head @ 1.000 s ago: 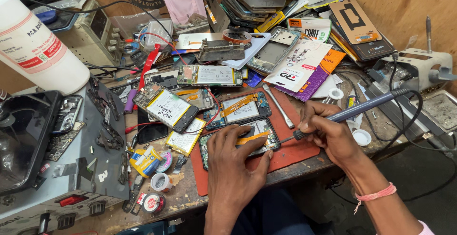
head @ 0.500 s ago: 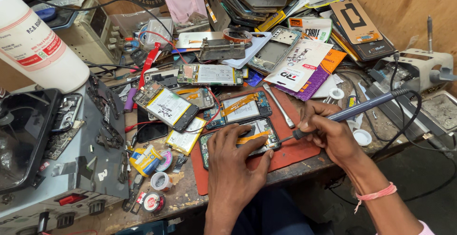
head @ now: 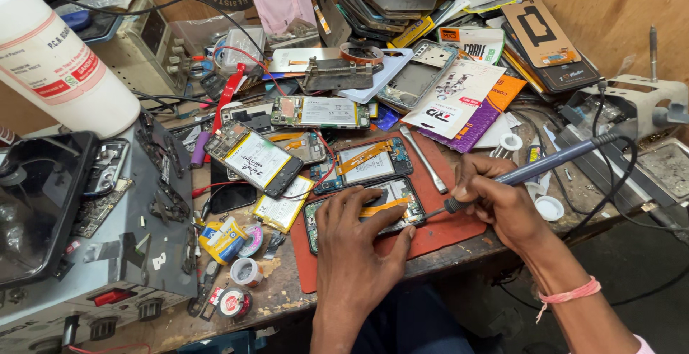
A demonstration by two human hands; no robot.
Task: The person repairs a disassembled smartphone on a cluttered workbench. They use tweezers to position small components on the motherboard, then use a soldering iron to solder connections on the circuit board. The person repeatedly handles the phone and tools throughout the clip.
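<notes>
I see left hand (head: 349,250) flat on opened phone (head: 366,210), fingers spread, grip released, pinning it to red mat (head: 445,228) at front of table (head: 287,293). Right hand (head: 495,200) grip clenched round soldering iron (head: 535,170), tip touching phone's right edge. Second opened phone (head: 366,162) just behind on mat. White bottle (head: 57,56) far left, well apart.
</notes>
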